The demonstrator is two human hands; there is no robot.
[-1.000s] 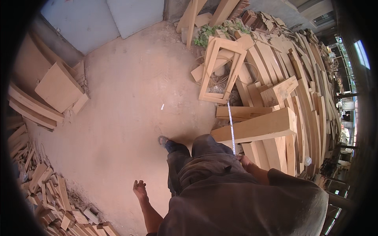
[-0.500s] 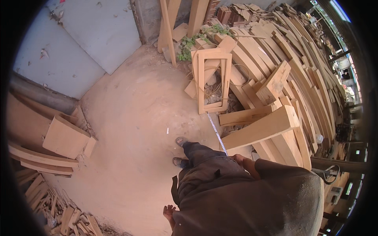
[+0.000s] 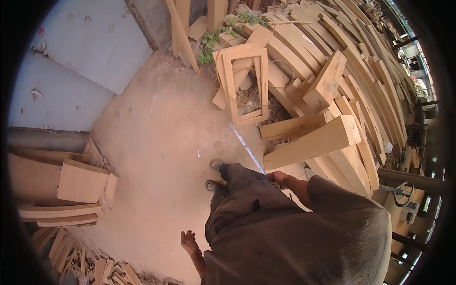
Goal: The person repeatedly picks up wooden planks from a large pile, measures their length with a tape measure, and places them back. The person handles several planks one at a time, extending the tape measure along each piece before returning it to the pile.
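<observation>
While the head view looks straight down over the person's dark trousers, the right hand (image 3: 278, 179) sits closed around the near end of a thin white measuring tape (image 3: 246, 147), with a trace of its yellow case showing under the fingers. From that grip the tape's blade runs away up and to the left across the dusty earth floor (image 3: 156, 142), its long axis slanting toward the open rectangular wooden frame (image 3: 243, 84) that lies flat at the edge of the timber pile. The far tip of the tape ends just short of the frame's near rail; whether it touches cannot be told. Just right of the tape lies a thick pale squared timber beam (image 3: 313, 142), its long axis nearly crossing the tape's, its near end close to the right hand.

The left hand (image 3: 188, 241) hangs low on the other side of the body, well apart from the tape, fingers loosely spread and holding nothing. So the right hand is the nearer one by far, and the tape stretches forward from it, away from the person. Two sandalled feet (image 3: 214, 174) stand just left of the tape. Farther left of the tape, flat pale boards (image 3: 83, 180) are stacked by a grey wall.
</observation>
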